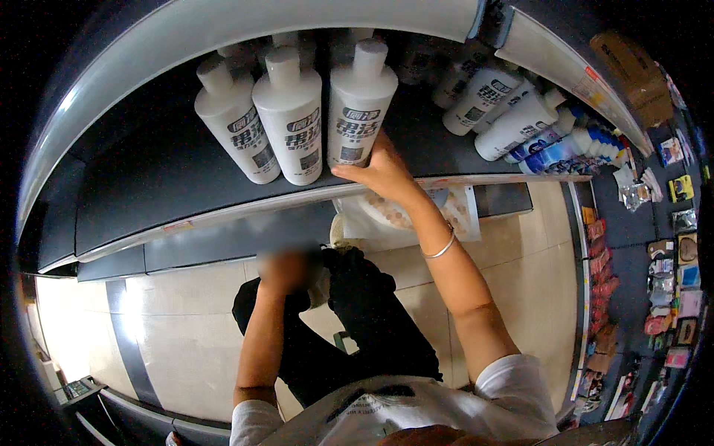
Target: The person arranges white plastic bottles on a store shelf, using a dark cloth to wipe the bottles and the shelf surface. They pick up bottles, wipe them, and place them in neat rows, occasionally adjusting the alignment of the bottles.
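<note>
My right hand [383, 175] is wrapped round the lower part of a white plastic bottle [362, 111] with dark print. Its thumb lies across the bottle's front near the base; the fingers go behind and are partly hidden. To the left of that bottle, two similar ones, a middle bottle [288, 123] and a leftmost bottle [238, 126], stand upright side by side on the dark shelf [149, 163]. Low over my knees is my left hand [288, 271], apart from the bottles. A blur covers it, so its fingers cannot be made out.
Tilted white bottles [513, 134] and blue-labelled bottles [561, 149] crowd the shelf's right end. Overhead curves the upper shelf's pale edge [245, 26]. Below is a lower shelf [230, 241], with a patterned package [454, 212] near its right end. Small packaged goods [662, 275] line the right.
</note>
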Action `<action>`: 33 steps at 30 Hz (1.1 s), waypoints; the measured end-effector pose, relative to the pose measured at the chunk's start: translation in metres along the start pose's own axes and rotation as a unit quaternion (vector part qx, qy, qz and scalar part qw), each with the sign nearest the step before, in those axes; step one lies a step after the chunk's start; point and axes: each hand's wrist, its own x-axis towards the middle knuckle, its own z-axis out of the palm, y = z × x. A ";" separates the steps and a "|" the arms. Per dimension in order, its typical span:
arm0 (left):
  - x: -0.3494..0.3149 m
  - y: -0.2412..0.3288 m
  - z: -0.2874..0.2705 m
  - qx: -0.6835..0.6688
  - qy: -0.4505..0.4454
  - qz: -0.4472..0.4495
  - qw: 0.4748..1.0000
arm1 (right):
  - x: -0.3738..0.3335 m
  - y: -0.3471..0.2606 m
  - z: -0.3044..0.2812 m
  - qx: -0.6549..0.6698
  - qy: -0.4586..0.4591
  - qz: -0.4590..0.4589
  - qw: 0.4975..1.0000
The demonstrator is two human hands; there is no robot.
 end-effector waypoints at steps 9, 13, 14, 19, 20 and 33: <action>-0.004 0.022 -0.047 -0.056 -0.039 0.031 0.997 | 0.003 0.015 -0.002 0.034 -0.048 -0.028 0.998; -0.003 0.026 -0.047 -0.039 -0.053 0.027 0.997 | -0.003 0.010 -0.004 0.002 -0.044 -0.030 0.999; -0.003 0.027 -0.049 -0.031 -0.055 0.028 0.998 | -0.004 0.009 -0.004 -0.017 -0.039 -0.034 0.999; 0.000 0.024 -0.037 -0.011 -0.082 0.012 0.997 | -0.011 0.016 0.002 -0.086 -0.035 0.020 0.996; 0.000 0.023 -0.036 -0.005 -0.094 0.009 0.996 | -0.012 0.013 0.002 -0.094 -0.032 0.018 0.995; 0.002 -0.001 0.010 -0.048 -0.060 -0.019 0.997 | -0.016 0.008 0.004 -0.070 -0.018 0.034 0.997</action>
